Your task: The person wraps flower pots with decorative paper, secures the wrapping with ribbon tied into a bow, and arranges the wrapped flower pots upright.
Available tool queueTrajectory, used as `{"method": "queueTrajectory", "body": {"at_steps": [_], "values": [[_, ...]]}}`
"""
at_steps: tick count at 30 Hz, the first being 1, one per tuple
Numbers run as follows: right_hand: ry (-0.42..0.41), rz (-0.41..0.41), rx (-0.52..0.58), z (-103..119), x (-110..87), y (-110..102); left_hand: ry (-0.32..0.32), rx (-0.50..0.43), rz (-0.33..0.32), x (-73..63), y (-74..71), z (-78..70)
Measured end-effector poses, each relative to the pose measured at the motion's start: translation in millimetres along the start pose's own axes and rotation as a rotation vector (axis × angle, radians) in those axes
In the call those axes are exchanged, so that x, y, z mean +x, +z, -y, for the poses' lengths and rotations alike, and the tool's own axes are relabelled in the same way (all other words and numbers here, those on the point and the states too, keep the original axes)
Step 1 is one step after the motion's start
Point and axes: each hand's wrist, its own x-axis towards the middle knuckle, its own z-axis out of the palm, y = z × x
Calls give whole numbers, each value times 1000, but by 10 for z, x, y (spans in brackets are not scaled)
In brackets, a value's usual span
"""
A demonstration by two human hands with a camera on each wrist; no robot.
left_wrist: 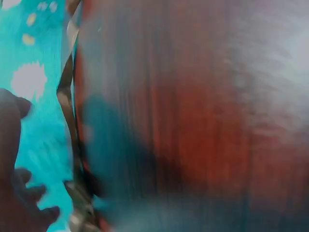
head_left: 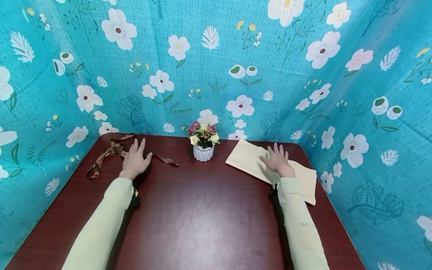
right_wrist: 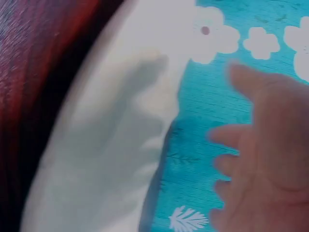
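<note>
In the head view my left hand (head_left: 135,161) is held out over the table's left side, fingers spread and holding nothing. Beside and behind it lies a brown satin ribbon (head_left: 116,149), loosely looped, one tail reaching right past the hand. The left wrist view shows that ribbon (left_wrist: 70,106) blurred along the table edge. My right hand (head_left: 278,162), fingers spread, hovers above a folded cream cloth (head_left: 248,159) at the back right. In the right wrist view a gap and a hand-shaped shadow show on the cloth (right_wrist: 101,130), apart from the right hand (right_wrist: 270,150).
A small white ribbed pot (head_left: 203,153) of artificial flowers (head_left: 203,134) stands at the table's back middle. The dark red-brown table (head_left: 202,210) has rounded back corners. A turquoise floral curtain (head_left: 209,67) surrounds it at the back and sides.
</note>
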Motion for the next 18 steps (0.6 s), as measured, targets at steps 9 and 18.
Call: {"method": "queueTrajectory", "body": {"at_steps": [9,18], "values": [[-48,120,-104,-37,-220,-120,199,17,-35,-233,217,-575],[-80,90,-161,-332,-472,-183,581,-97,113,-190,611,-1358]]}}
